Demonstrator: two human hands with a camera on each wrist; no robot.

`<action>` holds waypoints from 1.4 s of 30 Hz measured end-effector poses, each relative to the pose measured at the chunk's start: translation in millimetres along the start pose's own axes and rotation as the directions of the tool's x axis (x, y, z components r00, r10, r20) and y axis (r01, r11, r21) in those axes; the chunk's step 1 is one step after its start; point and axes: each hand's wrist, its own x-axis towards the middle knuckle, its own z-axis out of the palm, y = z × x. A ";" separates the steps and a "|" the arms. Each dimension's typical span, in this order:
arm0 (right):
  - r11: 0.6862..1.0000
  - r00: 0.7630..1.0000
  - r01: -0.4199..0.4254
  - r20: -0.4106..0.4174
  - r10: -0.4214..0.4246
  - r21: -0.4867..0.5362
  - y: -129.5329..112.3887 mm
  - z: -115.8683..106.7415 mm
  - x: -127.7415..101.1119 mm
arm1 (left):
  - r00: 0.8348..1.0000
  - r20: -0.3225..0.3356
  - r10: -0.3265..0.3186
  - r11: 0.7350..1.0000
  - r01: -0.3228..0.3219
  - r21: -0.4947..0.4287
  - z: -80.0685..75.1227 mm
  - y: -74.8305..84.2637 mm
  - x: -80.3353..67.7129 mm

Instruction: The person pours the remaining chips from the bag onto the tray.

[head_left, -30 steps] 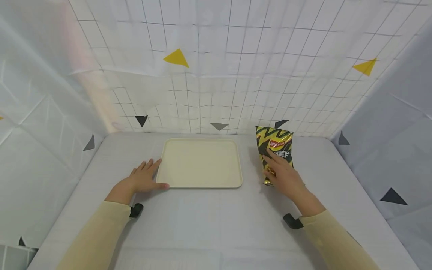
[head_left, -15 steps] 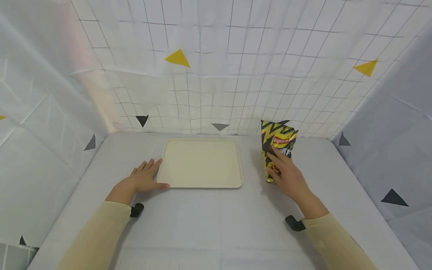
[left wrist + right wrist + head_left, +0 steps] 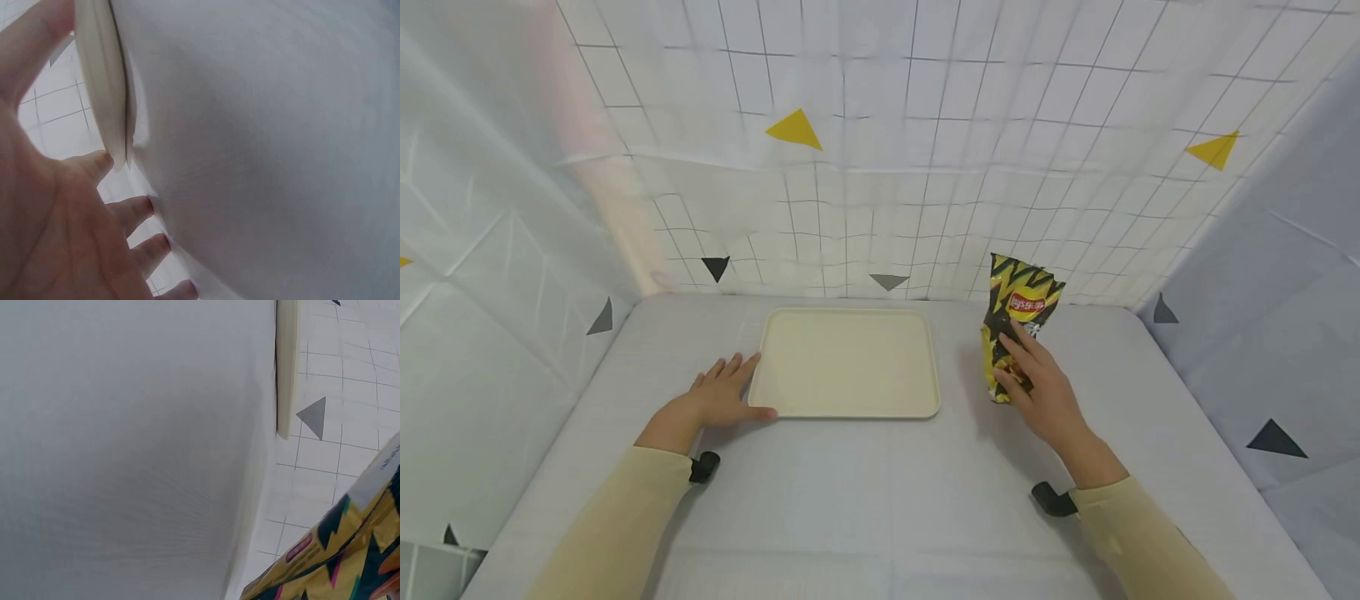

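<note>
A yellow-and-black bag of potato chips (image 3: 1024, 287) with a red label stands on end in the head view, its top leaning right. My right hand (image 3: 1047, 390) holds it by its lower right part, fingers across its front. Low in the right wrist view, the chip bag (image 3: 337, 556) shows its back side above the white cloth. To the left lies a cream rectangular tray (image 3: 846, 362). My left hand (image 3: 718, 398) touches its near left corner with thumb and index finger, the other fingers spread on the cloth. In the left wrist view, the tray's edge (image 3: 103, 75) sits between thumb and index finger.
White cloth covers the table (image 3: 865, 492). A grid-patterned white backdrop (image 3: 880, 200) with yellow and dark triangles rises behind it, and pale side sheets (image 3: 1262, 350) close in left and right. Each wrist carries a small black camera (image 3: 1052, 498).
The right hand has shifted slightly right and away with the chip bag, and the bag has turned and tilted, its top now higher. The left hand and tray stay where they were.
</note>
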 end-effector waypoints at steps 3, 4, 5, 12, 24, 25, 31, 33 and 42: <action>1.000 0.999 -0.005 -0.032 0.005 0.030 -0.6 0.1 -1.1 | 1.000 0.002 -0.003 1.000 0.003 0.007 0.4 0.1 -0.1; 0.999 0.999 -0.008 -0.041 0.010 0.036 -0.8 -0.2 -1.3 | 1.000 0.003 -0.004 1.000 0.004 0.008 0.6 -0.1 -0.1; 0.999 0.999 -0.010 -0.051 0.012 0.046 -0.8 -0.3 -1.9 | 1.000 0.003 -0.004 1.000 0.004 0.008 0.9 -0.2 0.1; 0.988 0.995 -0.006 -0.098 0.021 0.153 0.6 -0.4 -5.3 | 1.000 0.006 -0.003 1.000 0.003 0.006 -0.1 0.5 0.0; 0.936 0.986 0.004 -0.156 0.054 0.353 -16.5 -31.7 -3.9 | 1.000 0.001 0.008 1.000 -0.008 0.007 -1.1 -1.3 -1.0; 0.927 0.986 -0.002 -0.152 0.063 0.374 -13.2 -33.2 -4.9 | 1.000 0.004 0.007 1.000 -0.007 0.005 -0.7 -1.9 -0.5; 0.896 0.987 -0.047 -0.119 0.110 0.442 20.9 -35.2 -13.3 | 1.000 0.017 0.003 1.000 -0.003 0.002 1.7 -4.9 1.0; 0.889 0.986 -0.068 -0.104 0.128 0.452 29.3 -37.2 -15.7 | 1.000 0.012 0.003 1.000 -0.003 -0.002 2.0 -4.7 1.0; 0.904 0.979 -0.164 -0.048 0.199 0.395 40.2 -51.6 -21.2 | 1.000 0.003 0.001 1.000 -0.001 0.019 2.8 -3.4 1.7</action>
